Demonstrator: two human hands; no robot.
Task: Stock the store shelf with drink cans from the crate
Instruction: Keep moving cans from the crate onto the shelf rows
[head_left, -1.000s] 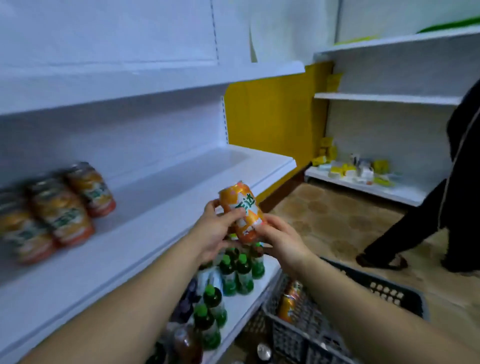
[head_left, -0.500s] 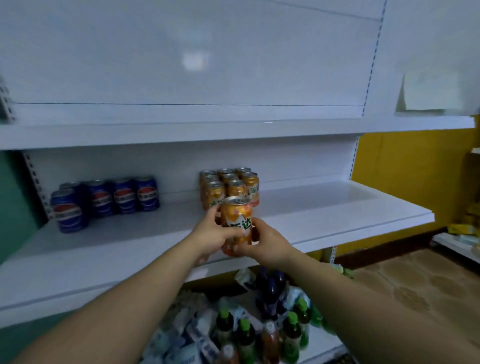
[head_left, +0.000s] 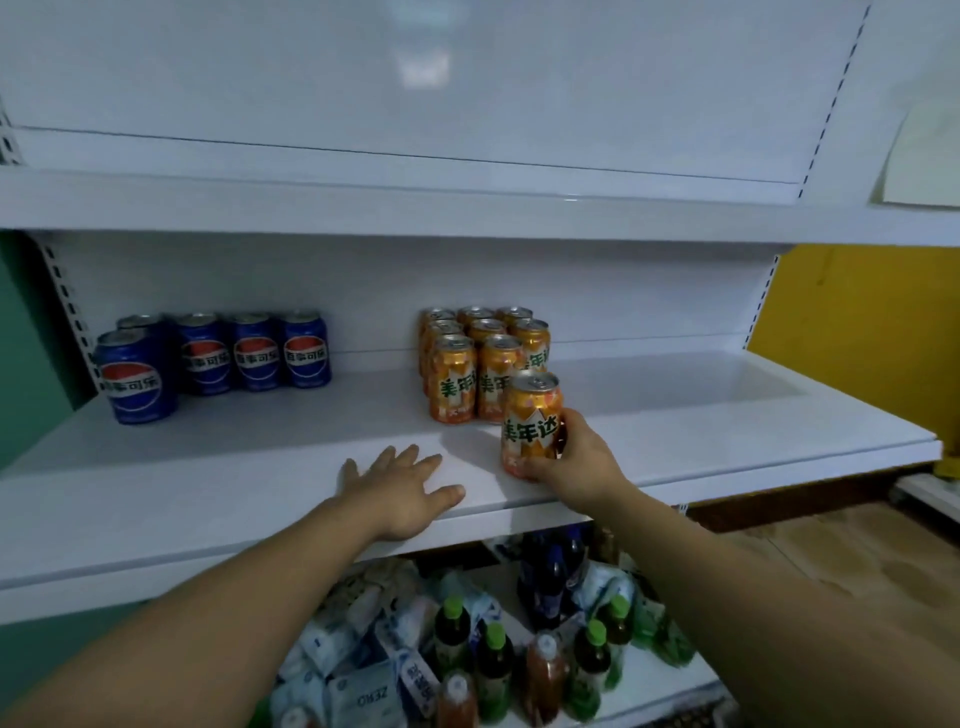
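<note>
My right hand (head_left: 576, 462) grips an orange soda can (head_left: 530, 421) from its right side and back, thumb low near the base and fingers curled round behind it, so the green lettering on the label faces me. The can is upright with its pull-tab top showing, down at the front part of the white middle shelf (head_left: 249, 467), close to the shelf's front edge. I cannot tell whether its base already sits fully on the surface. It is just in front of the right end of a block of matching orange cans (head_left: 470, 364), which stand in tight rows running back toward the rear panel, and from here its top covers part of the nearest one. My left hand (head_left: 402, 488) holds nothing: it lies palm down on the shelf to the left of the can, fingers straight and slightly spread, well apart from every can. Farther left along the same shelf stands a group of blue Pepsi cans (head_left: 228, 353), one set forward of the others, with bare shelf between them and the orange block. Above runs another white shelf (head_left: 467, 208). Below, the lower shelf (head_left: 670, 680) holds green-capped bottles (head_left: 493, 660), dark blue bottles (head_left: 550, 571) and white packets (head_left: 358, 675). A yellow wall (head_left: 872, 332) shows to the right of the shelving.
</note>
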